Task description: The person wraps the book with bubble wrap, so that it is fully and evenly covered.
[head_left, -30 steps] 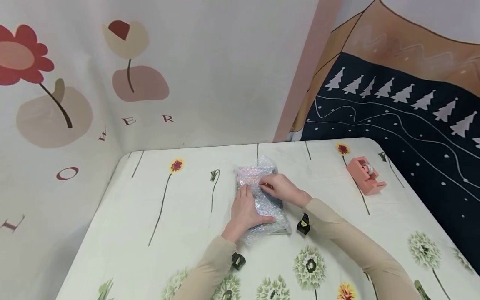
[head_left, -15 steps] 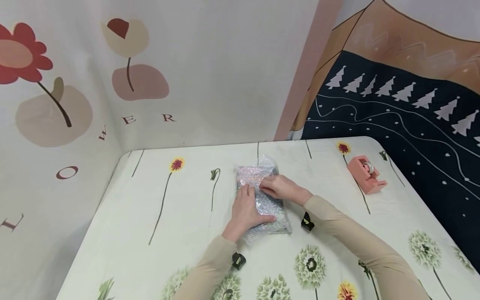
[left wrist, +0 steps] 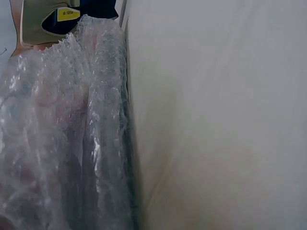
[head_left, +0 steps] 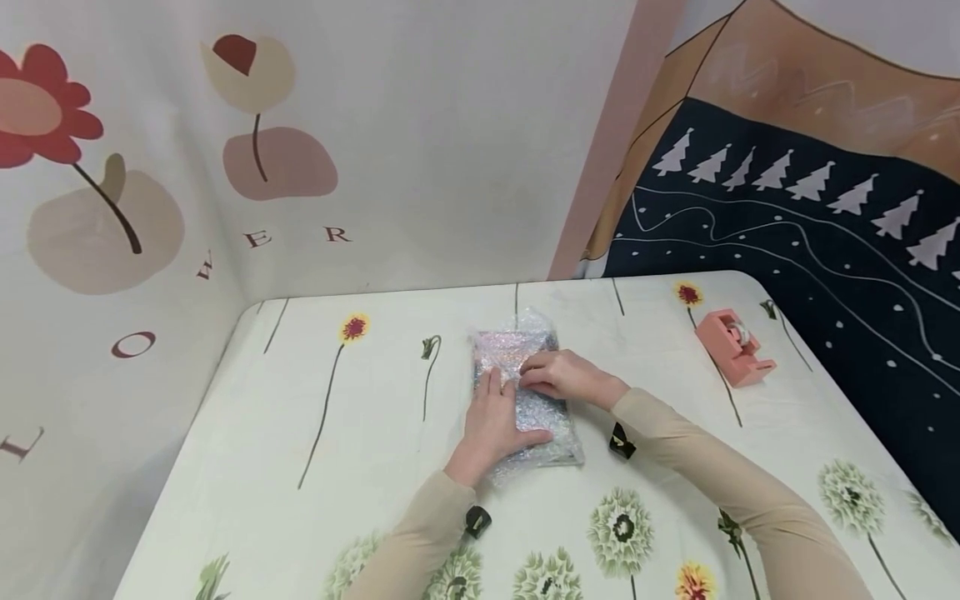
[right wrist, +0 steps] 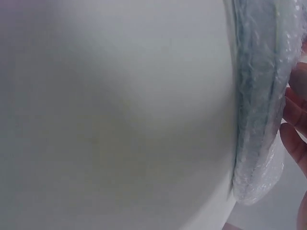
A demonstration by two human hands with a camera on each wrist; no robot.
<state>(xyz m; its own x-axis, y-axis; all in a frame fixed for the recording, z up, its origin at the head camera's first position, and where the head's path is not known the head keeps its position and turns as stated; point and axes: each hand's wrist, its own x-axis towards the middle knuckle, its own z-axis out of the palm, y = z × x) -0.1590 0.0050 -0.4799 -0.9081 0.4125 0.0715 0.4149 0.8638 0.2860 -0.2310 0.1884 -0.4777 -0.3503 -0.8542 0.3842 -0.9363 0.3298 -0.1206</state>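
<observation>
A flat rectangular package in clear bubble wrap (head_left: 543,412) lies on the table, with pinkish and bluish tones showing through. My left hand (head_left: 491,429) rests on its left part, fingers pointing away and thumb stretched to the right across the wrap. From the right, my right hand (head_left: 566,375) reaches over the package; its curled fingers and thumb pinch at the wrap near the middle. The right wrist view shows these fingertips (right wrist: 291,112) at the upper face of the bubble wrap (right wrist: 261,96). In the left wrist view the bubble wrap (left wrist: 103,120) hides the left fingers.
A pink tape dispenser (head_left: 731,348) with a roll of tape stands at the table's right rear. The flower-print tablecloth (head_left: 375,433) covers the table. Behind it hangs a pale printed curtain (head_left: 450,150), and a dark one with trees (head_left: 787,217) hangs at the right.
The right wrist and forearm have shifted slightly to the right, while the right fingertips stay near the same spot on the wrap. The left hand and the package have hardly moved.
</observation>
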